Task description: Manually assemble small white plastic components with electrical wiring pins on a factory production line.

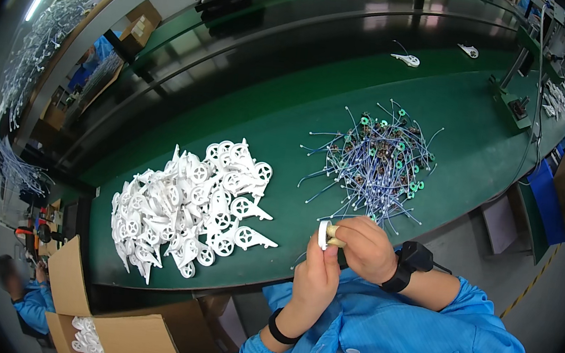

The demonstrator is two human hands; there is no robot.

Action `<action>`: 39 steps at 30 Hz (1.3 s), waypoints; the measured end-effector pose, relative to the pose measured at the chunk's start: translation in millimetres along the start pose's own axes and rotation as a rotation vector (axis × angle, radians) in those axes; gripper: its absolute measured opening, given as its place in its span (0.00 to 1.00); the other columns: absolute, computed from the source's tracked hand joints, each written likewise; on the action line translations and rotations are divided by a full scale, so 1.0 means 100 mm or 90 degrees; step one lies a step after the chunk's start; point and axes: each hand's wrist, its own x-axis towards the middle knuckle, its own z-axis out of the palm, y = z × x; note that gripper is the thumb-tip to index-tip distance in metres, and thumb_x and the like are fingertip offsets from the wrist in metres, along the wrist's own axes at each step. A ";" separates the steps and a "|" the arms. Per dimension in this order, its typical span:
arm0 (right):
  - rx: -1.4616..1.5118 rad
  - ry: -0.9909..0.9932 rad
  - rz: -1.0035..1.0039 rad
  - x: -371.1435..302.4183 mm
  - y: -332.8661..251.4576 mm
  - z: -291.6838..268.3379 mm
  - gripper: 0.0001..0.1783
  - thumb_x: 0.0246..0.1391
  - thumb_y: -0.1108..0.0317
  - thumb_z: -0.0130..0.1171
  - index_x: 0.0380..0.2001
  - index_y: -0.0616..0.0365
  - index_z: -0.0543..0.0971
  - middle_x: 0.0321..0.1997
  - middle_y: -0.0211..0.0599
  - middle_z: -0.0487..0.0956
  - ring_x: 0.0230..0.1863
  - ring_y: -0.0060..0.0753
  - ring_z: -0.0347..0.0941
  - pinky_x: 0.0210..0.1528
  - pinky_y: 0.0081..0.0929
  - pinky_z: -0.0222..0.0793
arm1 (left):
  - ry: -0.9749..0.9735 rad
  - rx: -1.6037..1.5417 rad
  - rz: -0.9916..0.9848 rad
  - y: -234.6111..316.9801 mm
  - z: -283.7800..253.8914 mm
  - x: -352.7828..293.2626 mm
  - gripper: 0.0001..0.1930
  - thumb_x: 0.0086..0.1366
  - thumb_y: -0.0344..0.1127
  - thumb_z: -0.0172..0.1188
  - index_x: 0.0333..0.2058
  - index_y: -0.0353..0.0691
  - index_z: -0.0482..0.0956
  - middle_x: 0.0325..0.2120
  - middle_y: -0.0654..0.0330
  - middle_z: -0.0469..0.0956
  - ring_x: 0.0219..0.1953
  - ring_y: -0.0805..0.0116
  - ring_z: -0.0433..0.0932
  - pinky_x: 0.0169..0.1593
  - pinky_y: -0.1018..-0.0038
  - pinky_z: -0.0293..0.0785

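My left hand (316, 274) is closed on a white plastic housing (322, 235), held upright between thumb and fingers above the bench's near edge. My right hand (368, 249) is pinched against the side of that housing, its fingertips in pale yellow finger covers. Whatever lies between those fingertips is hidden. Just beyond my hands is a tangled pile of small wired parts (382, 160), with bluish wires and green rings. To the left a large heap of white plastic housings (189, 201), each with a round spoked end and a pointed tail, covers the bench.
The green bench (273, 259) runs toward the far right, where a conveyor-like strip carries two white housings (407, 60). An open cardboard box (131, 340) with white parts stands below at left. Wires hang from a rail (50, 73) at far left. Other people sit at both sides.
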 end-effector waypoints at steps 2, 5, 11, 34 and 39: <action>0.035 -0.004 0.018 0.00 0.01 -0.01 0.16 0.41 0.82 0.56 0.38 0.63 0.76 0.37 0.43 0.76 0.37 0.48 0.74 0.38 0.37 0.70 | -0.040 -0.001 0.001 -0.04 -0.03 0.00 0.21 0.72 0.37 0.44 0.58 0.29 0.60 0.23 0.50 0.78 0.23 0.55 0.81 0.26 0.65 0.74; 0.090 -0.027 0.060 0.04 0.00 -0.02 0.16 0.41 0.83 0.55 0.38 0.64 0.75 0.35 0.45 0.75 0.36 0.50 0.73 0.37 0.37 0.70 | -0.062 0.022 0.020 -0.08 -0.06 0.01 0.21 0.71 0.37 0.44 0.58 0.30 0.60 0.25 0.47 0.79 0.25 0.51 0.81 0.27 0.62 0.75; 0.146 -0.057 0.121 0.06 -0.01 0.01 0.16 0.44 0.84 0.53 0.40 0.66 0.74 0.34 0.46 0.73 0.34 0.49 0.72 0.36 0.35 0.69 | -0.039 -0.055 -0.013 -0.09 -0.04 0.05 0.19 0.74 0.39 0.39 0.53 0.30 0.63 0.15 0.63 0.70 0.13 0.77 0.67 0.17 0.80 0.63; 0.126 -0.127 0.087 0.33 -0.01 0.22 0.12 0.40 0.85 0.52 0.31 0.64 0.73 0.32 0.43 0.71 0.34 0.50 0.68 0.37 0.38 0.67 | -0.010 -0.312 -0.178 -0.13 -0.24 0.06 0.20 0.75 0.46 0.35 0.43 0.34 0.68 0.11 0.67 0.64 0.11 0.82 0.60 0.13 0.82 0.54; 0.120 -0.140 0.088 0.40 -0.11 0.35 0.10 0.46 0.83 0.53 0.35 0.64 0.72 0.37 0.46 0.70 0.38 0.48 0.70 0.39 0.35 0.68 | 0.001 -0.264 -0.190 -0.21 -0.37 0.04 0.16 0.74 0.42 0.39 0.41 0.34 0.69 0.13 0.65 0.68 0.14 0.77 0.67 0.19 0.76 0.62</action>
